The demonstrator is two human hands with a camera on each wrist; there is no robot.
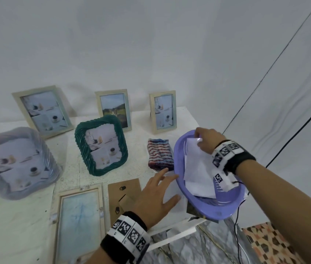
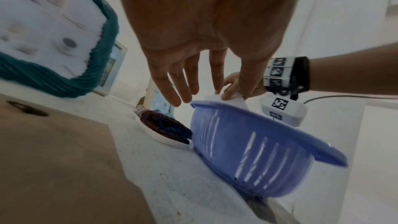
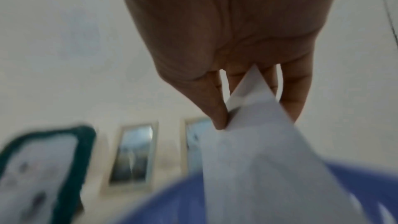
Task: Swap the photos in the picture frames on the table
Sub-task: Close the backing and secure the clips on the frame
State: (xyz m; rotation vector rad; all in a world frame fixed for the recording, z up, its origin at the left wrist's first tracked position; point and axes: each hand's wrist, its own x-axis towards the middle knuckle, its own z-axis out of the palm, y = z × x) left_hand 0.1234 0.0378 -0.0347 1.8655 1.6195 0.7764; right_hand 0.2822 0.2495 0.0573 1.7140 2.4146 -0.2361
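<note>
White table [image 1: 27, 216] holds upright frames [image 1: 112, 109]; striped cloth [image 1: 159, 155] beside purple basket [image 1: 227, 212].

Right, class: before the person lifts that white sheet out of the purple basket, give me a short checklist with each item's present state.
1. Right hand pinches the white sheet: ok.
2. Sheet's printed side identified: cannot tell, only its white side shows.
3. Left hand free, fingers straight beside the purple basket: ok.
4. Opened frame lying flat, ready: ok.
5. Brown backing board off the frame: ok.
6. Basket fully on the table: not ok, it overhangs the edge.
</note>
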